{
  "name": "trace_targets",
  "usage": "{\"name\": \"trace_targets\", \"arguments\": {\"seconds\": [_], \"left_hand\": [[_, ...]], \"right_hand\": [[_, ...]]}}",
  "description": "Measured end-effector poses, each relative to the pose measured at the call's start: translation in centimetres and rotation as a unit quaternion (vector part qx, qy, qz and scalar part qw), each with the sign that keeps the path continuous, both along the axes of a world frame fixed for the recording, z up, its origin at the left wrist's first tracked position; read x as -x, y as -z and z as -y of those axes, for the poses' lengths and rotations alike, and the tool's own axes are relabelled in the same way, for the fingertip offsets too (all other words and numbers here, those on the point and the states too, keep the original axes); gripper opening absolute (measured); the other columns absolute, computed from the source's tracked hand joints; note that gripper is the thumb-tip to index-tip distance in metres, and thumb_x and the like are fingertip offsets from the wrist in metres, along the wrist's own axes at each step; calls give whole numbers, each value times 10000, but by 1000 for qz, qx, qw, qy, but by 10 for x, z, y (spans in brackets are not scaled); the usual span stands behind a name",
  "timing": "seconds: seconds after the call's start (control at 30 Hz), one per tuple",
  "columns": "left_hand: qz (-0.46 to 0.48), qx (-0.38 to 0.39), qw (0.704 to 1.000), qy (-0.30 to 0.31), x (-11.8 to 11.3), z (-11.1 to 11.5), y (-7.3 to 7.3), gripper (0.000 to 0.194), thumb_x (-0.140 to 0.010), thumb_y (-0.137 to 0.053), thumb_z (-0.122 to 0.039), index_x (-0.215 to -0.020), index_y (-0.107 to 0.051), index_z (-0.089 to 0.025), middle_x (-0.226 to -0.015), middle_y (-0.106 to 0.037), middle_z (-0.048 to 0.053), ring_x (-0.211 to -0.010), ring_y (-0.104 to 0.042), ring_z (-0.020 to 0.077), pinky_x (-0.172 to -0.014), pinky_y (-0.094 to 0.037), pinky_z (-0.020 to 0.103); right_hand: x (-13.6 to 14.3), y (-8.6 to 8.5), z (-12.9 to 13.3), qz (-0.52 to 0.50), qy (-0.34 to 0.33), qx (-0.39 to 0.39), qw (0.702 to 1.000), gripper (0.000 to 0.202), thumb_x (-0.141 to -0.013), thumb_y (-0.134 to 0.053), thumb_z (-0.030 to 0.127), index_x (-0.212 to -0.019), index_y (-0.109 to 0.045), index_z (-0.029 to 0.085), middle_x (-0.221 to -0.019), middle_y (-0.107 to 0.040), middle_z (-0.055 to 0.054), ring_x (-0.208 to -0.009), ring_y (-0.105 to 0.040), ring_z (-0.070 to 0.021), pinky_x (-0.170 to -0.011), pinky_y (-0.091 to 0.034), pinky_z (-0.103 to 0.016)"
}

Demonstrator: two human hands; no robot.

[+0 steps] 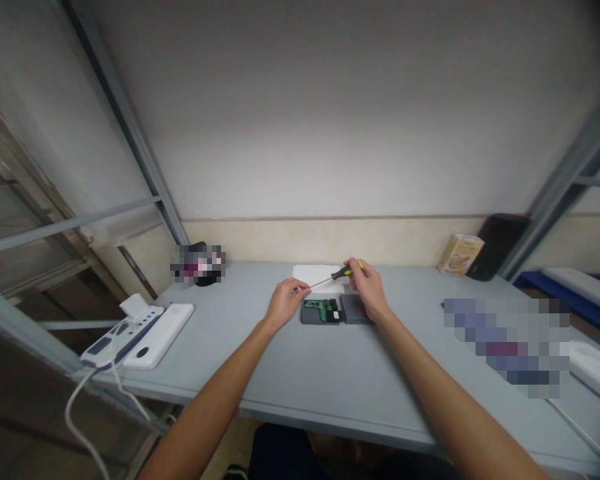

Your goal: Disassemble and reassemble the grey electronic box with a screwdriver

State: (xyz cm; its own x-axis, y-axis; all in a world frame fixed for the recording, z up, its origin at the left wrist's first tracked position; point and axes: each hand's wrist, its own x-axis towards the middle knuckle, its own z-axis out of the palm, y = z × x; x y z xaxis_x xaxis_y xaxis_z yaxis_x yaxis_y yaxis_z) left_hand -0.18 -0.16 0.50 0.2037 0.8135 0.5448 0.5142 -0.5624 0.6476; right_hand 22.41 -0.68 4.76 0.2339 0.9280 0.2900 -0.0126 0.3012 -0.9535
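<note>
Head cam: right hand (367, 288) was clenched around the black-and-yellow handle of a small screwdriver (336, 276), shaft running left and slightly down. Left hand (286, 301) pinched the shaft's tip end between its fingertips, probably steadying or checking the bit; whether anything sat on the tip was too small to tell. Both hands hovered just above the work rather than on it.

Directly under them, mid-table, lay an opened grey device (321, 311) with its green circuit board facing up, and a dark grey cover piece (354, 309) just beside it on the right, partly under the right hand. White paper sheet (314, 273) lay just beyond, likely as a parts mat.

Grey table (330, 373): power strip (123, 333) and a white flat box (159, 335) at the near left edge, well apart from the work. Small carton (460, 254) and a black object (497, 245) stood against the far right wall.
</note>
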Motion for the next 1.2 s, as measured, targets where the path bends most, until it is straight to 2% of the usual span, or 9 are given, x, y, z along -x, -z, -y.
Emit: {"name": "trace_targets", "arguments": {"seconds": [0.3,0.47,0.57,0.87,1.0,1.2], "left_hand": [[-38,-25,999,28,2,2,-3,190,-961,-594,-274,-874,-748,-207,-904,-737,29,-894,-631,192,-851,-446,310],[-16,-11,999,31,0,0,0,153,-926,-646,-284,-846,-749,-203,-862,-726,30,-852,-620,185,-823,-455,298],[5,3,1000,25,-1,0,2,140,-905,-669,-285,-833,-752,-198,-832,-715,28,-832,-612,180,-802,-458,286],[-21,19,998,50,-3,2,1,176,-912,-667,-336,-832,-753,-205,-857,-740,36,-887,-622,199,-837,-450,313],[-39,14,997,61,-3,4,0,177,-914,-668,-344,-846,-757,-207,-876,-743,40,-908,-617,201,-857,-443,317],[-53,9,995,78,-3,5,-1,203,-932,-645,-367,-885,-756,-204,-893,-737,41,-920,-611,199,-863,-444,311]], "right_hand": [[0,-1,1,22,-4,-13,1000,485,-850,-588,652,-925,-698,186,-665,-565,11,-522,-413,-100,-482,-317,-228],[0,-2,2,39,-12,-23,999,509,-833,-620,642,-1046,-713,188,-771,-625,-12,-545,-441,-101,-498,-349,-235],[1,-3,2,50,-5,-22,998,518,-830,-622,642,-1048,-725,183,-848,-667,-32,-560,-452,-100,-507,-361,-239],[5,-5,7,59,-18,-42,997,580,-847,-564,686,-1118,-698,191,-798,-663,-16,-501,-460,-91,-481,-380,-238],[7,-5,7,48,-42,-40,997,565,-840,-582,681,-1103,-684,191,-724,-650,-9,-506,-526,-110,-493,-429,-242],[10,-4,6,-4,-55,-40,998,532,-806,-649,656,-1045,-672,181,-876,-679,-52,-649,-668,-169,-559,-543,-280]]}}
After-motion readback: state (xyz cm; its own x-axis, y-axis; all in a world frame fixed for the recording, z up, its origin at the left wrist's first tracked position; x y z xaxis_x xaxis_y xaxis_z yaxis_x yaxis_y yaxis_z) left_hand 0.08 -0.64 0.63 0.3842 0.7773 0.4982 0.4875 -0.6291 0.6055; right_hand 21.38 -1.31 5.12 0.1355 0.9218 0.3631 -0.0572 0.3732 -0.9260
